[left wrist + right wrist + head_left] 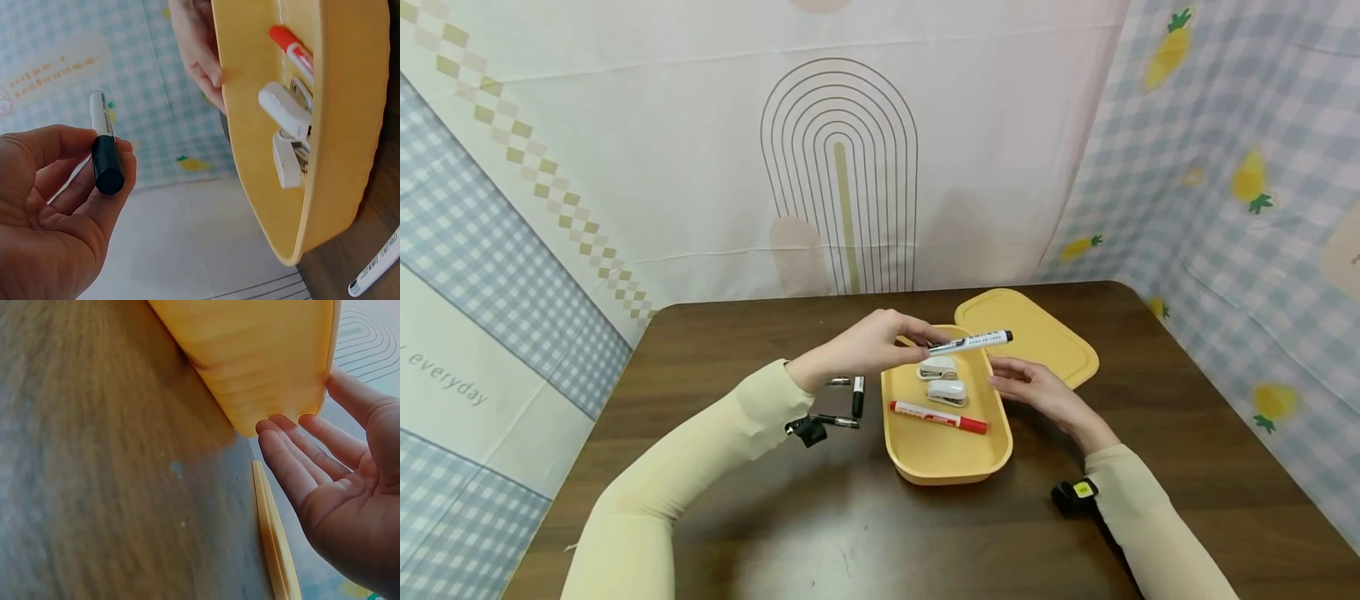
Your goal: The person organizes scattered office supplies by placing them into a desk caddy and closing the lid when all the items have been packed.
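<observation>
My left hand (891, 342) pinches a white marker with a black cap (985, 340) between thumb and fingers, held above the yellow plastic box (951, 460). In the left wrist view the black end of this marker (107, 165) points at the camera. Inside the box lie two small white staplers (947, 392) and, nearer to me, a red-capped marker (936, 417). At the box's right side is my right hand (1045, 396). In the right wrist view its nearly straight fingers (290, 456) touch the outer wall, with the thumb by the rim.
Left of the box, a black-and-white marker (858, 397) and a dark pen (835, 421) lie on the brown table (865, 533). Another pen is partly hidden by the left arm. Behind the right hand lies the yellow lid (1037, 329), flat on the table.
</observation>
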Tool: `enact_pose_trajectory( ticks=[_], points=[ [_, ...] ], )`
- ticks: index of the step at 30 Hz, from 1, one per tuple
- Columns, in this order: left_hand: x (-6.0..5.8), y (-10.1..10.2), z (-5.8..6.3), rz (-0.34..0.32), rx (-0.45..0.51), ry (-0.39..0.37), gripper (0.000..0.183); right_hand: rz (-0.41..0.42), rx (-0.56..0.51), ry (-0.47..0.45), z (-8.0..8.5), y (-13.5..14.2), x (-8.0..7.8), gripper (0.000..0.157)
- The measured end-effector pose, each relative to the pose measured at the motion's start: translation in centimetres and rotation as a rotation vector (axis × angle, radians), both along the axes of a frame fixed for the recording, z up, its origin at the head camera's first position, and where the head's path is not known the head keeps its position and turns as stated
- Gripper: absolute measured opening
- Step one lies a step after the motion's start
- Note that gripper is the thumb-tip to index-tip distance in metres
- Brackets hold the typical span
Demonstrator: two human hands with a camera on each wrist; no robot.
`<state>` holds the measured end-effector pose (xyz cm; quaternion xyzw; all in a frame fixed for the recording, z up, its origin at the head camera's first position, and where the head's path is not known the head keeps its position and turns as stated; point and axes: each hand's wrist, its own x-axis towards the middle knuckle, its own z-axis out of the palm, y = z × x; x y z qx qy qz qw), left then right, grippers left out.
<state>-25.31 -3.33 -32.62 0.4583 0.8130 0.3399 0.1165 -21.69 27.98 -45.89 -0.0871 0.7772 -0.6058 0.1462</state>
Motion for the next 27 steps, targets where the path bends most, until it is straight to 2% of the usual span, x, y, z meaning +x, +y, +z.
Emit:
enact_pose_trajectory(
  ticks=[11,17,22,27],
  points=[
    [1.1,0.3,-1.0,-0.031,0.005,0.021,0.031,-0.021,0.030,0.013,-0.2,0.0,-0.1,0.060],
    [1.2,0.4,-2.4,-0.052,-0.010,-0.005,0.031,-0.031,0.014,0.016,-0.3,0.0,0.0,0.055],
    [1.3,0.6,-3.9,-0.081,-0.021,-0.008,0.031,0.001,-0.032,0.019,-0.2,0.1,0.0,0.053],
    [1.5,0.8,-5.2,-0.095,-0.057,-0.004,0.030,0.005,0.033,0.033,0.0,0.1,0.1,0.053]
  ],
)
